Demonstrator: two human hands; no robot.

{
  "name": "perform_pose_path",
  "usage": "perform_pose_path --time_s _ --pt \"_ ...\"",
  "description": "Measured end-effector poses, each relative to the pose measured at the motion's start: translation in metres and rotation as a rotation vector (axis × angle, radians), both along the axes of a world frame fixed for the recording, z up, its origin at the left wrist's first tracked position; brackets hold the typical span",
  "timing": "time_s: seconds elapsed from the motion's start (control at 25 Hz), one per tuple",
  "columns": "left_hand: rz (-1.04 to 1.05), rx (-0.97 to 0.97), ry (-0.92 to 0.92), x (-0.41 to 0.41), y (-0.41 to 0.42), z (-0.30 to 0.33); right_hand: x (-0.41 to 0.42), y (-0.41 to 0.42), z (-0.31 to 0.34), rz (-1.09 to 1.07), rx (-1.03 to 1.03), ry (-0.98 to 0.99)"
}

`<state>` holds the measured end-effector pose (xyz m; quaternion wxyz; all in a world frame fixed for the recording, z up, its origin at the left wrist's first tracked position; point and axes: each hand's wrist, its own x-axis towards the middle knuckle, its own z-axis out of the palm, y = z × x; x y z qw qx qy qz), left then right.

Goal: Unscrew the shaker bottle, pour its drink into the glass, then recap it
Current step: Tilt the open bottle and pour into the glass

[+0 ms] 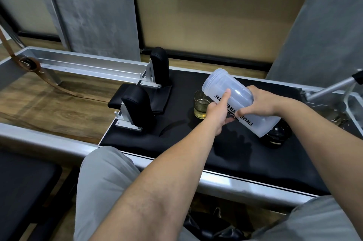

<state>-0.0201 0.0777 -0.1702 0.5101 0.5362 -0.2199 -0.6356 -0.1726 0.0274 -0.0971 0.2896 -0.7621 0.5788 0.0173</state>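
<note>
Head view — the pour looks done, cap still off.
Both our left hand and right hand clasp the tilted shaker bottle above the glass — we should level it slowly, then reach for the cap.

Both bare forearms reach forward from the near edge, the left hand with thumb raised and fingers curled beneath what it grips, the right hand clasped over the top, knuckles up.
</note>
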Motion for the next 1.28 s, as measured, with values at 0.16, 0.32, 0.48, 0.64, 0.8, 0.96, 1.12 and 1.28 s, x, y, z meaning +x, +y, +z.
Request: perform_pose_path --time_s 0.16,0.32,0.48,0.64,0.8,0.96,1.12,1.28 --pt "0.002 -0.005 0.003 0.0 0.001 0.001 0.001 0.003 0.004 -0.002 0.008 0.004" --pt "0.0 -0.012 0.001 0.0 0.001 0.004 0.002 0.007 0.008 -0.014 0.012 0.0" --pt "-0.004 -0.015 -0.002 0.0 0.001 0.005 0.002 0.008 0.011 -0.015 0.014 0.002" --pt "-0.009 -0.012 -0.009 -0.001 0.002 0.006 0.001 0.008 0.012 -0.013 0.009 0.004" --pt "-0.005 -0.02 -0.008 0.0 0.002 0.007 0.0 0.004 0.011 -0.005 -0.001 0.01" --pt "-0.003 -0.021 -0.012 -0.001 0.003 0.009 0.0 0.002 0.009 -0.003 -0.017 0.017" --pt "-0.004 -0.023 -0.006 -0.002 0.002 0.008 0.0 0.003 0.01 -0.005 -0.018 0.026" --pt "-0.003 -0.024 -0.004 -0.002 0.003 0.009 0.0 0.004 0.012 0.0 -0.016 0.034"
